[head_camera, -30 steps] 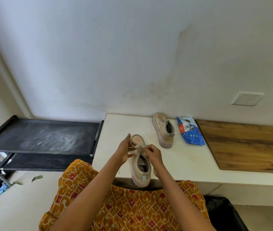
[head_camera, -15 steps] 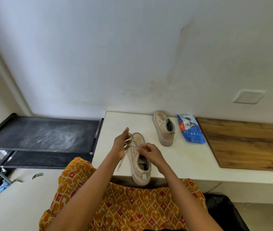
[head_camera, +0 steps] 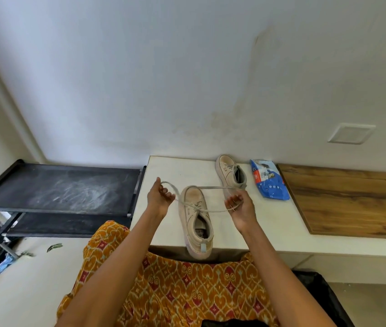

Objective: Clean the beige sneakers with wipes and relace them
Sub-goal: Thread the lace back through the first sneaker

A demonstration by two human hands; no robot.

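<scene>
A beige sneaker (head_camera: 195, 219) lies on the white bench (head_camera: 170, 171), its heel over the front edge. Its beige lace (head_camera: 211, 188) runs out from the eyelets to both sides in wide loops. My left hand (head_camera: 160, 199) grips one lace end to the left of the shoe. To the right of the shoe, my right hand (head_camera: 240, 206) grips the other end. Both hands are held apart above the bench. The second beige sneaker (head_camera: 229, 172) stands farther back with its lace tied. A blue wipes pack (head_camera: 268, 182) lies to the right of that sneaker.
A wooden board (head_camera: 352, 199) covers the bench's right part. A black metal rack (head_camera: 55, 187) stands at the left. A black bag (head_camera: 317, 293) sits on the floor at the lower right. A wall rises right behind the bench.
My hands were close together over the near sneaker's eyelets. They have pulled apart sideways, drawing the lace ends out into long loops.
</scene>
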